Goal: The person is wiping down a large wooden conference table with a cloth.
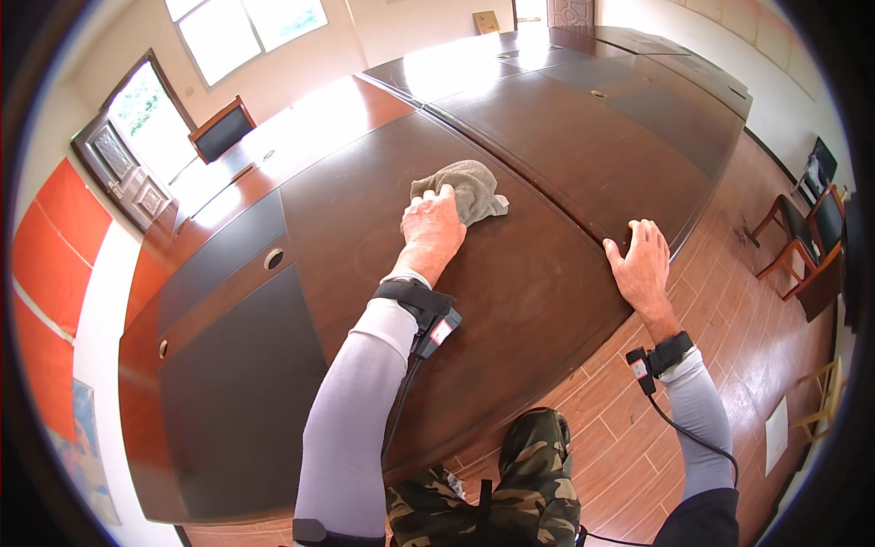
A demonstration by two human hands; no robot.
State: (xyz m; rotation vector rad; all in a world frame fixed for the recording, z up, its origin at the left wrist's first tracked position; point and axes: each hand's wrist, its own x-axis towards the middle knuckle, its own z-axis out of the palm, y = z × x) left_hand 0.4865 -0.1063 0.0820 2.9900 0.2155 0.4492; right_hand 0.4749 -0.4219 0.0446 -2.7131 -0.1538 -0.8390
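My left hand (433, 222) grips a bunched grey-brown cloth (468, 186) and presses it on the dark brown wooden table (519, 273). A pale tag sticks out at the cloth's right side. Flat near the table's edge, beyond the narrow seam between two table sections, rests my right hand (641, 263), with its thumb apart and nothing held. Both wrists wear black straps with small cabled devices.
Round cable holes, one a grommet hole (273, 258), open in the tabletop. A chair (222, 130) stands across the table near an open door. More chairs (803, 239) are at the right on the wood-look floor (615, 403).
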